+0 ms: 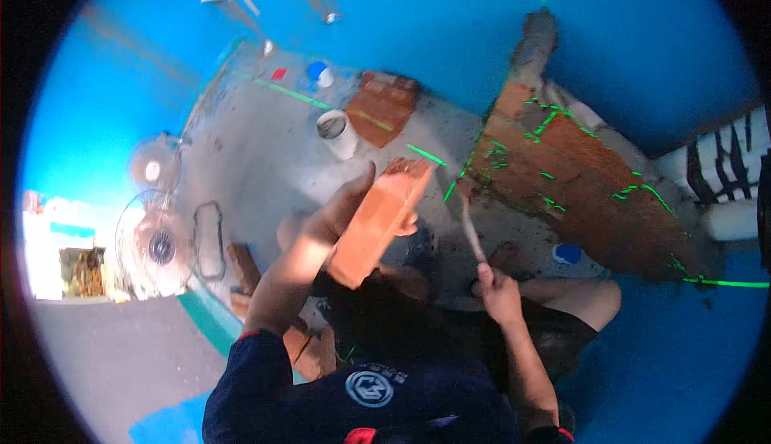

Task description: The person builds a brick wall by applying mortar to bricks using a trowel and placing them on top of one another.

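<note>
My left hand (339,209) is wrapped round an orange-red brick (377,227), held tilted in front of me. Darker stuff covers the brick's far end. To the right, my right hand (499,293) is closed on the handle of a slim tool (472,233). The tool points up and away toward the low brickwork (562,159), and its far end is too blurred to name. Thin green light lines fall across that brickwork. Beyond the brick in my hand stands a white bucket (344,140) with grey stuff inside.
Behind the bucket lies a pile of bricks (377,110). Loose bricks (312,356) lie by my left side. Two fans (161,247) stand at the left. A blue-and-white container (320,74) is at the back, and a blue round thing (567,253) sits near my right knee.
</note>
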Available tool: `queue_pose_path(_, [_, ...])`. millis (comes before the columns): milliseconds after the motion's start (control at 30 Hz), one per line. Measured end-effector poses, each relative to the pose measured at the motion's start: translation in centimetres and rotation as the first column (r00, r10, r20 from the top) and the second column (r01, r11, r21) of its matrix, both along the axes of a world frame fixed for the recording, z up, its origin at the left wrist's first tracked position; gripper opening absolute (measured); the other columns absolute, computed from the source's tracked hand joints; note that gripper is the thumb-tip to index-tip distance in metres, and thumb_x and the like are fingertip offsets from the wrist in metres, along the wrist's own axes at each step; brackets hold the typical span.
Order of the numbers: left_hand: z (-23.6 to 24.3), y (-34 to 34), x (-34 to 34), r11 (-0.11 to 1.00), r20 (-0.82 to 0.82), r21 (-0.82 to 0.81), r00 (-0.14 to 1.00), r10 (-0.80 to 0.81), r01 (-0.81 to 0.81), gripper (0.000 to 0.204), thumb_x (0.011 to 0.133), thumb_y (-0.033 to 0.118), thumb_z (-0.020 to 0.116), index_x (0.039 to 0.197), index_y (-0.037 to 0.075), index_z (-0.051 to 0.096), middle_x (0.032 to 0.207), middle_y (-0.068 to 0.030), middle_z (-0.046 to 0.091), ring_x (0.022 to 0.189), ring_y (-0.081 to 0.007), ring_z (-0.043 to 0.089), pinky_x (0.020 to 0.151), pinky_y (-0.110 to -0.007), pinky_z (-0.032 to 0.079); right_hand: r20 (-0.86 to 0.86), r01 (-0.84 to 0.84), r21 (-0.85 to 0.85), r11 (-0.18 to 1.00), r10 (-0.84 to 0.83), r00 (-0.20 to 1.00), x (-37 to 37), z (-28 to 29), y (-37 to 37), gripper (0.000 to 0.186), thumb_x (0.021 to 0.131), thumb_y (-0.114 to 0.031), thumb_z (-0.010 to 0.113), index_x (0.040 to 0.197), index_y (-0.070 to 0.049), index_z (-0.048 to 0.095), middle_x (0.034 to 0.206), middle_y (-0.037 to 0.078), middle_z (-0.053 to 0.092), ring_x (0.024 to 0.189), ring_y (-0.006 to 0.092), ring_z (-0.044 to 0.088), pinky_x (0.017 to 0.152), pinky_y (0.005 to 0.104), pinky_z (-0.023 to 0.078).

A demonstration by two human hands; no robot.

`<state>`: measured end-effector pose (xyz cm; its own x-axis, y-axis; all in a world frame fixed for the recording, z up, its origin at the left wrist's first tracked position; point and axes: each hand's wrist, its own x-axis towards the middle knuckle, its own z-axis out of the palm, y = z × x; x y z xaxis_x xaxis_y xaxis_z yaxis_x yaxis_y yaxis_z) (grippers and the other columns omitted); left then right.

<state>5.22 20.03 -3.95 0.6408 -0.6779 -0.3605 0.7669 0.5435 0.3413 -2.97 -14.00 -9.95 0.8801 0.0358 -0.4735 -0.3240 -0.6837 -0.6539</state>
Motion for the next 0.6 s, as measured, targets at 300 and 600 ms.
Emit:
queue_pose_path(300, [-5.4, -4.3, -5.9, 0.866, -0.093, -0.404, 0.955, 0.280, -0.294, 0.088, 0.088, 0.059, 0.051, 0.153, 0.011, 0.018, 0.145, -0.0377, 0.028, 0.123, -0.0517, 0.046, 0.095, -0.062, 0.045, 0.240, -0.029, 0.056, 0.998, 0.015, 0.971, -0.3, 5.6, -0.9, 0.039, 0.099, -0.037, 0.051, 0.087, -0.004, 0.069, 0.073, 0.020, 0.065, 0.070, 0.0386, 0.066, 0.062, 0.0427, 0.051])
queue_pose_path(600, [-5.6, -4.4, -5.5, 0.891, -0.068, -0.401, 0.977, 0.201, -0.211, 0.091, 0.086, 0.063, 0.050, 0.152, 0.007, 0.020, 0.141, -0.0372, 0.035, 0.115, -0.0530, 0.052, 0.085, -0.061, 0.052, 0.529, -0.270, 0.182, 0.945, 0.137, 0.838, 1.1, 10.8, -0.5, 0.032, 0.094, -0.034, 0.059, 0.093, -0.002, 0.063, 0.072, 0.018, 0.063, 0.066, 0.0348, 0.068, 0.058, 0.0356, 0.051])
